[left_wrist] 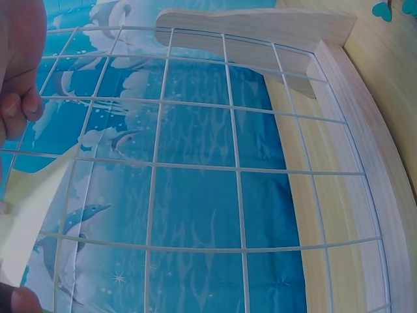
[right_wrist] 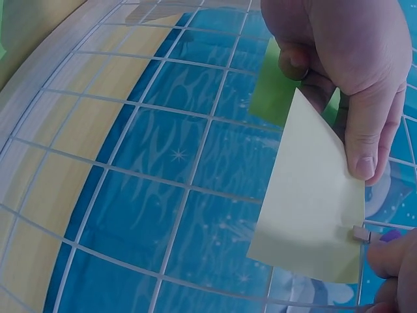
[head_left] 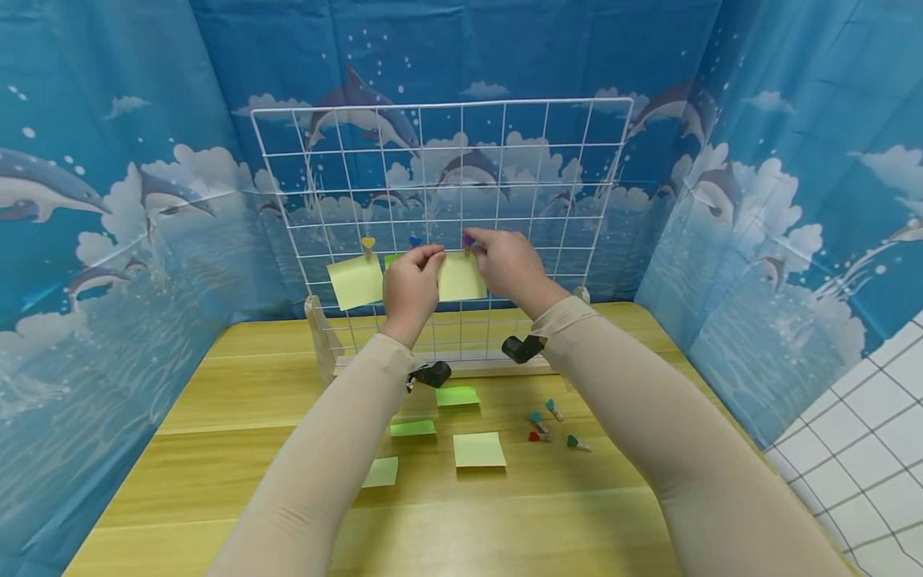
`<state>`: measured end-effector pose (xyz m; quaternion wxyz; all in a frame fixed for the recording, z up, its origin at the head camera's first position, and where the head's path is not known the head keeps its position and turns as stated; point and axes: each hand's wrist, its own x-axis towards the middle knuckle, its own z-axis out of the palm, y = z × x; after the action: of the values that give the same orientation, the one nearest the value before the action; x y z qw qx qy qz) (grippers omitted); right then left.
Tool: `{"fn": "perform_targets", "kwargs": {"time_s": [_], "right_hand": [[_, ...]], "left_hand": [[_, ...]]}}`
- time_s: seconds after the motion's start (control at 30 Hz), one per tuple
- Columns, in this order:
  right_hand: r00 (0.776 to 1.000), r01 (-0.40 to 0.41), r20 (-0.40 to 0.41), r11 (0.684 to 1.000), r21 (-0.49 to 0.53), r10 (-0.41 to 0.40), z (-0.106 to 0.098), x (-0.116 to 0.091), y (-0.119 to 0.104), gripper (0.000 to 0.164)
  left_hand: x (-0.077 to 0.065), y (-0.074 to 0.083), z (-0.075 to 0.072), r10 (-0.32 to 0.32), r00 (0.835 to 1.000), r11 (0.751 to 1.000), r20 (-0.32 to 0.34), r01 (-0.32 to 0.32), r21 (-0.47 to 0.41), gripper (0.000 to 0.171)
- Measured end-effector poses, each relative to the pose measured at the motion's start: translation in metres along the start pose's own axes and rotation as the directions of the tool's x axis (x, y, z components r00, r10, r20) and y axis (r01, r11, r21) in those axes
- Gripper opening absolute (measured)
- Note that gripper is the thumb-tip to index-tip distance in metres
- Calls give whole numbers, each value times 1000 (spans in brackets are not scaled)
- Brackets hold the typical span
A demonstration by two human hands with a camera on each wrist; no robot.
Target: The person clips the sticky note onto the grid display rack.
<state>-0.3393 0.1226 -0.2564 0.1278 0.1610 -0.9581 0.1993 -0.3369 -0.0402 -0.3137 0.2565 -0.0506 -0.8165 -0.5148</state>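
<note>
At the wire grid [head_left: 461,184], my left hand [head_left: 411,292] pinches the upper left edge of a pale yellow sticky note [head_left: 461,280]. My right hand [head_left: 513,264] pinches a small clothespin with a purple heart [head_left: 468,240] at the note's top edge. In the right wrist view the wooden end of this clothespin [right_wrist: 362,233] sits over the paper's edge, at the grid. To the left, another yellow note [head_left: 356,283] hangs from a yellow-heart clothespin [head_left: 368,244]. Between them, a blue-heart clothespin [head_left: 415,240] is over a green note [right_wrist: 268,91], mostly hidden by my left hand.
On the wooden table [head_left: 252,417] lie two green notes, one of them a bright green note [head_left: 457,396], and paler notes, including a yellow note [head_left: 479,450]. Several heart clothespins [head_left: 554,409] lie to the right. Wooden feet [head_left: 322,336] support the grid before a dolphin-print curtain [head_left: 461,48].
</note>
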Motion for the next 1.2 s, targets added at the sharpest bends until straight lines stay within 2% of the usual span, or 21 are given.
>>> {"fn": "perform_targets", "kwargs": {"time_s": [0.23, 0.5, 0.83, 1.2], "right_hand": [[999, -44, 32, 999, 31, 43, -2, -2, -1, 48], [999, -35, 34, 997, 64, 33, -2, -3, 1, 48], [999, -21, 35, 997, 73, 19, -3, -5, 3, 49], [999, -16, 42, 996, 89, 12, -6, -9, 2, 51]], "left_hand": [[-1, 2, -2, 8, 1000, 999, 7, -8, 31, 29], [-2, 1, -3, 32, 999, 996, 28, -34, 78, 30], [-7, 1, -7, 89, 993, 984, 75, -99, 148, 34], [-10, 3, -18, 97, 990, 972, 105, -117, 205, 34]]}}
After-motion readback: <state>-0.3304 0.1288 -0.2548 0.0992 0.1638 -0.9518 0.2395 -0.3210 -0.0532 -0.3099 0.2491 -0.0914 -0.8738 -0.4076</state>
